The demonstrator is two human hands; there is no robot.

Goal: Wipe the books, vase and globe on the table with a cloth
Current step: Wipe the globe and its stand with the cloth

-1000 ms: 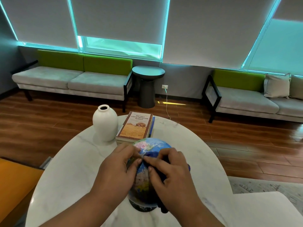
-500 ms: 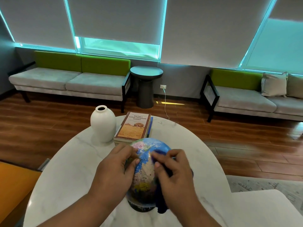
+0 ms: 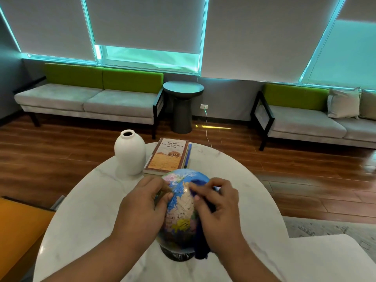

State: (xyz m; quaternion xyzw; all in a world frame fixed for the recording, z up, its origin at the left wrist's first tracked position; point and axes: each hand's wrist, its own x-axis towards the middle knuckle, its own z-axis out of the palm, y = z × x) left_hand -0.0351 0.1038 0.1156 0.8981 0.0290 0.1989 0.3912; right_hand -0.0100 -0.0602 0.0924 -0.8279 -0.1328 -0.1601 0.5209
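Left hand (image 3: 140,210) gripped globe (image 3: 181,210) at left side, fingers curled. Right hand (image 3: 219,212) clutched dark blue cloth (image 3: 200,248) against right side.

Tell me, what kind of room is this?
Probably a lounge or waiting room: cushioned sofas line the wall under big blinds, a small round side table stands between them, and a marble table holds a vase, books and a globe.

Two books (image 3: 168,154), one vase (image 3: 130,153), one globe (image 3: 181,212), one cloth (image 3: 201,248).
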